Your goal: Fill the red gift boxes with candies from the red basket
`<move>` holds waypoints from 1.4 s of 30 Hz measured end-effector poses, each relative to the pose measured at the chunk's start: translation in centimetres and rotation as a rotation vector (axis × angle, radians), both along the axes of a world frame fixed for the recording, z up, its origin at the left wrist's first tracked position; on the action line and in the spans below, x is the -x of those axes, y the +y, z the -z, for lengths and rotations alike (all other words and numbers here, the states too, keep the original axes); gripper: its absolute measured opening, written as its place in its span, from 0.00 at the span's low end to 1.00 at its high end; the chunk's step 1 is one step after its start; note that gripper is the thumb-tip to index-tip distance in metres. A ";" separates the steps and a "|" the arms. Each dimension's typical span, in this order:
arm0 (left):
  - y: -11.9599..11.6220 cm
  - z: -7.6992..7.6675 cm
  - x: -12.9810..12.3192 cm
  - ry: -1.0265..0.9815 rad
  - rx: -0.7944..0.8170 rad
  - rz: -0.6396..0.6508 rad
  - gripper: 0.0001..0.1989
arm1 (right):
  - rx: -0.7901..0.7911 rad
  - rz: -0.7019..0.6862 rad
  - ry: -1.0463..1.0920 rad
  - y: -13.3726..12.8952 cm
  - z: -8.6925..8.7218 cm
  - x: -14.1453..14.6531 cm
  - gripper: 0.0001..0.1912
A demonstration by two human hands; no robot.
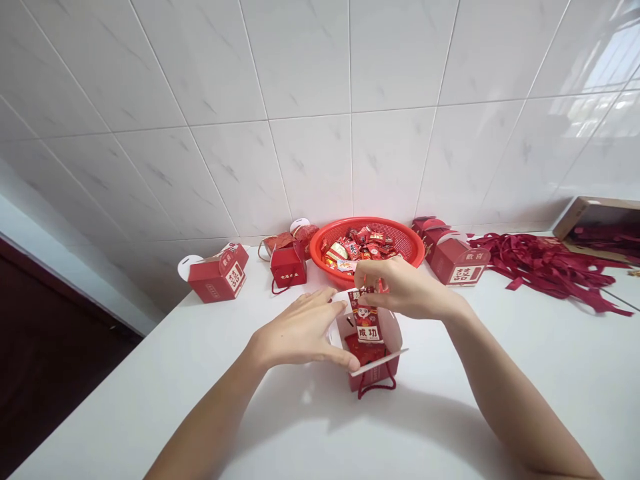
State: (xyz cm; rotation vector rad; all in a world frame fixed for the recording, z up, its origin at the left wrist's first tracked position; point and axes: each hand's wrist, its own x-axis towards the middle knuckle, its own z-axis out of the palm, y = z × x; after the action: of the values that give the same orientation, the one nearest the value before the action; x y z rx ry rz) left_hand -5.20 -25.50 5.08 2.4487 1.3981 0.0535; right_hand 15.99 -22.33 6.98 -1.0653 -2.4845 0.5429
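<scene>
In the middle of the white table stands an open red gift box (392, 331) with a pale inside and a dark red cord handle at its front. My left hand (300, 328) grips its left side, thumb at the near flap and fingers at the far edge. From above, my right hand (400, 285) pinches the top of a red candy packet (368, 323) printed with a cartoon figure. The packet hangs upright, partly inside the box. Something red lies in the bottom of the box, too covered to name.
Behind the box is a red plastic basket (367, 225) of wrapped candies (357, 248). Red gift boxes stand left (215, 279) and right (457, 261), with a small red box (289, 267) beside the basket. Dark red ribbons (540, 267) and a cardboard box (580, 220) lie at the right.
</scene>
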 end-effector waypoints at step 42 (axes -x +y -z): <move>-1.0 -0.3 0.0 -0.128 0.033 0.141 0.36 | 0.005 0.013 -0.285 -0.2 0.0 -3.1 0.04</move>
State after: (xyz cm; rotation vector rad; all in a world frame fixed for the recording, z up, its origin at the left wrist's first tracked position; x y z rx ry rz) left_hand -5.20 -26.45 5.39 2.4620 1.1619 0.1512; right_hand 19.11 -22.57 7.03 -1.2347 -2.7174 0.4184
